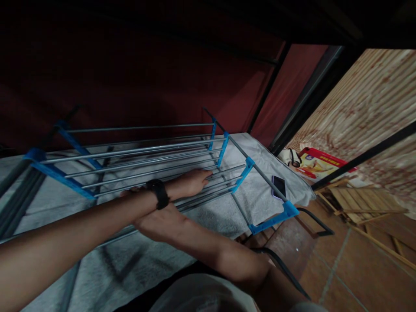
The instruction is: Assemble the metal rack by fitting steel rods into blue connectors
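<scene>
A rack of thin metal rods joined by blue plastic brackets (242, 175) stretches across in front of me. My left hand (193, 183), wearing a black wristwatch (158, 193), is closed around a metal rod (229, 171) near the rack's middle, and that rod runs on toward a blue bracket. The arms cross, so my right hand (156, 223) lies under the left wrist. It is closed at the rods further left, its fingers partly hidden by the left forearm.
Under the rack lies a grey-white cloth (256, 206), with a phone (278, 187) on it at the right. A folded wooden slatted piece (364, 200) and a red-and-yellow box (320, 164) are beyond. Black metal posts and a dark red wall stand behind.
</scene>
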Motion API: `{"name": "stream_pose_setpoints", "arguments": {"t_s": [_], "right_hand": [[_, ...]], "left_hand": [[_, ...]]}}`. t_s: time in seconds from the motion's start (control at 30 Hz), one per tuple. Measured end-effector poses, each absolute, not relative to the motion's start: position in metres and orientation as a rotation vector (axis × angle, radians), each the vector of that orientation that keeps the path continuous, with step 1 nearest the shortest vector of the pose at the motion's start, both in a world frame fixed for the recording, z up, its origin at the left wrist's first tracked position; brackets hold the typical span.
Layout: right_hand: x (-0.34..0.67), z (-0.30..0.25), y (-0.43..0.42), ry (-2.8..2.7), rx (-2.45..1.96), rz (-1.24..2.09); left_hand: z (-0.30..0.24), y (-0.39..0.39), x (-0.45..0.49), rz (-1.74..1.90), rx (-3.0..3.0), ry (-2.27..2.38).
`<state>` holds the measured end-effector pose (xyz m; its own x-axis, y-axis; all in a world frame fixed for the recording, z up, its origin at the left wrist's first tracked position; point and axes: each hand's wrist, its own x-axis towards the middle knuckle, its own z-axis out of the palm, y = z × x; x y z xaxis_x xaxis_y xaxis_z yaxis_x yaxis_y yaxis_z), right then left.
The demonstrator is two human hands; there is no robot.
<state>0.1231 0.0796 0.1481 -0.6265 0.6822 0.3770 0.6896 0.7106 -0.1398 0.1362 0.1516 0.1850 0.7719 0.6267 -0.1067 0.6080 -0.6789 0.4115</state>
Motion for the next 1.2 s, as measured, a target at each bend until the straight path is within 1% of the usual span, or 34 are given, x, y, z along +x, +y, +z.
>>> {"name": "stream_pose_setpoints", "arguments": {"t_s": [0.1,0.13,0.2,0.27,0.3,0.33,0.4,0.43,0.47,0.57,0.6,0.7,0.83,1.2], "right_hand": [[0.153,0.158,0.040,-2.560,-1.096,0.031],[0.168,0.163,0.024,-2.603,-1.061,0.131],[0.205,0.180,-0.009,-2.637,-0.920,0.434],[0.251,0.203,-0.033,-2.455,-1.005,0.757],[0.276,0.215,-0.040,-2.315,-1.076,0.820],[0.302,0.227,-0.042,-2.148,-1.155,0.803],[0.355,0.242,-0.033,-1.722,-1.312,0.614],[0.379,0.244,-0.023,-1.507,-1.321,0.533],[0.401,0.242,-0.009,-1.323,-1.301,0.511],[0.443,0.212,0.039,-1.060,-1.280,0.657],[0.448,0.199,0.054,-0.985,-1.286,0.751],[0.444,0.162,0.085,-0.885,-1.267,1.052],[0.427,0.139,0.101,-0.880,-1.122,1.237],[0.404,0.132,0.116,-0.856,-1.056,1.100]], "left_hand": [[0.188,0.152,0.131,0.142,2.498,0.885],[0.188,0.151,0.130,0.159,2.486,0.875],[0.189,0.149,0.129,0.192,2.470,0.858],[0.187,0.148,0.129,0.219,2.463,0.849],[0.186,0.148,0.130,0.224,2.464,0.849],[0.185,0.148,0.130,0.220,2.465,0.849],[0.183,0.148,0.131,0.204,2.463,0.859],[0.182,0.147,0.131,0.207,2.461,0.867],[0.182,0.146,0.131,0.218,2.460,0.876],[0.182,0.142,0.131,0.248,2.465,0.917],[0.182,0.141,0.130,0.252,2.466,0.927],[0.182,0.140,0.130,0.271,2.464,0.922],[0.180,0.144,0.129,0.283,2.457,0.947],[0.173,0.147,0.116,0.317,2.460,0.897]]}}
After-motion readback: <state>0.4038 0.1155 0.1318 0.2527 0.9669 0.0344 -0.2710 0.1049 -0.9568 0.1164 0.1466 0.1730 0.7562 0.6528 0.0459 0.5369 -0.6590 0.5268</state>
